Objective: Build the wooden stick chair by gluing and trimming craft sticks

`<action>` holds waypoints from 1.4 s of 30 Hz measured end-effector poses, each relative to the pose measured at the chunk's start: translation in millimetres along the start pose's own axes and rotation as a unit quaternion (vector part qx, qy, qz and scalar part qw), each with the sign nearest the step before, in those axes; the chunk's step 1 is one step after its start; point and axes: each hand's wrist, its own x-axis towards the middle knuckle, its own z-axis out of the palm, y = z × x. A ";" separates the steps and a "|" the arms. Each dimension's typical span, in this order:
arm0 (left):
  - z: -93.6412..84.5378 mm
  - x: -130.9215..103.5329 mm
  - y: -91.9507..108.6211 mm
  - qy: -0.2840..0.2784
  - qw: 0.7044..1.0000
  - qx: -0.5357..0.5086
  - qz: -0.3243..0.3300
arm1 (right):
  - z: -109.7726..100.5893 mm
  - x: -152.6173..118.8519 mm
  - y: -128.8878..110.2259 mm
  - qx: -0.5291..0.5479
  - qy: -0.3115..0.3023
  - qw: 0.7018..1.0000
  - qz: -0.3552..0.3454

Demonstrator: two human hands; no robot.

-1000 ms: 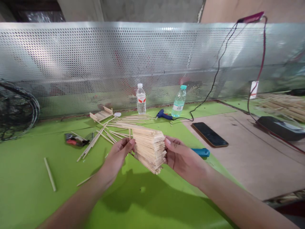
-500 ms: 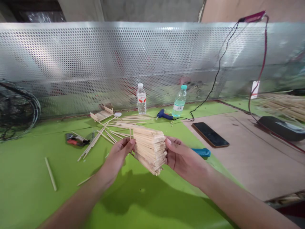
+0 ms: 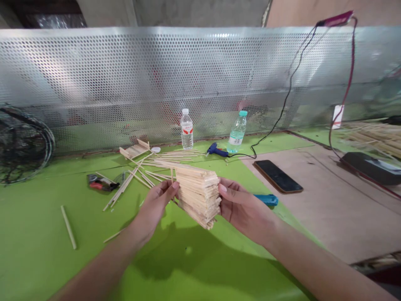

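Between my two hands, held above the green tabletop, is a block-shaped model of many thin wooden sticks (image 3: 197, 192), its ragged stick ends facing right. My left hand (image 3: 161, 198) pinches its left edge, thumb on the near side by a small upright stick. At the right end, my right hand (image 3: 238, 202) grips it with the thumb near the upper corner; the other fingers are partly hidden behind. Loose wooden sticks (image 3: 125, 190) lie beyond my left hand. Behind my right hand a blue tool (image 3: 267, 200) lies partly covered.
Pliers (image 3: 102, 182) and a small stick frame (image 3: 135, 150) lie at left. Two bottles, one clear (image 3: 187, 130) and one with a green cap (image 3: 237, 133), stand near the perforated metal panel (image 3: 125, 83). A corded blue glue gun (image 3: 216, 149) and a phone (image 3: 277, 175) lie at right.
Almost nothing differs. Both hands keep their hold on the stick model, and the whole view has shifted very slightly.
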 end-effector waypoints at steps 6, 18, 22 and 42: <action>-0.5 -2.1 1.5 -0.006 1.000 0.010 -0.021 | 4.6 -2.0 -2.2 0.005 0.022 1.000 0.002; 0.4 -0.3 1.7 -0.007 1.000 0.008 -0.002 | 5.1 -1.4 -1.9 0.023 0.104 0.994 0.017; 0.4 -0.9 2.1 -0.007 1.000 0.007 -0.005 | 7.3 -1.3 -3.2 0.025 0.099 0.995 0.016; -0.3 -1.2 0.6 -0.008 1.000 0.010 0.014 | 8.2 -3.4 -4.6 -0.013 0.083 0.996 0.011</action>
